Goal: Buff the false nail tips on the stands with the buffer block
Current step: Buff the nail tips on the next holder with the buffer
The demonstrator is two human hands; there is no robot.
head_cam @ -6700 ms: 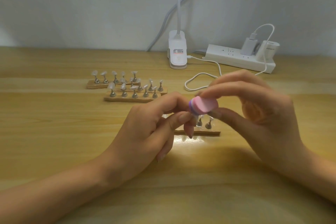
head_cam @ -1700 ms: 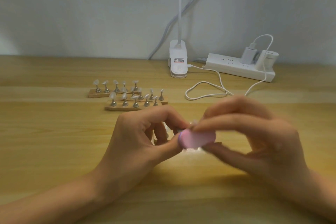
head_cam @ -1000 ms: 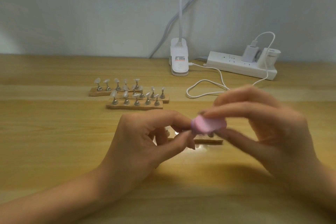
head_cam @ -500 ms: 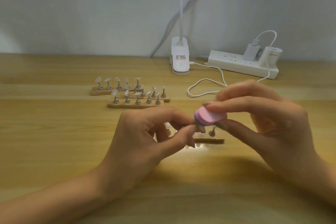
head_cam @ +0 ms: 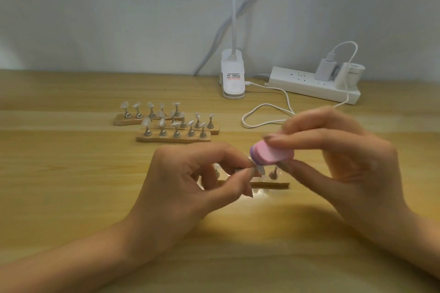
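left hand [head_cam: 190,181]: thumb and forefinger pinched tight on one small clear nail tip [head_cam: 258,169]. too blurry to say if its peg is seated in the near stand [head_cam: 269,184] or lifted off it.
right hand [head_cam: 345,162]: fingers on top, thumb underneath, clamped on the buffer block [head_cam: 271,153].
where the block is: up off the table [head_cam: 71,197], just over the near stand, its left end touching or just about touching the pinched tip.
which way it points: long axis runs roughly left to right, purple end toward the left hand and dipped a bit, pink face up.
done so far: honestly can't tell which tips are buffed, they all look the same pale.
left to do: my guess is plenty. three back stands [head_cam: 173,138] full of tips sit well apart from both hands, plus whatever's hidden on the near one.
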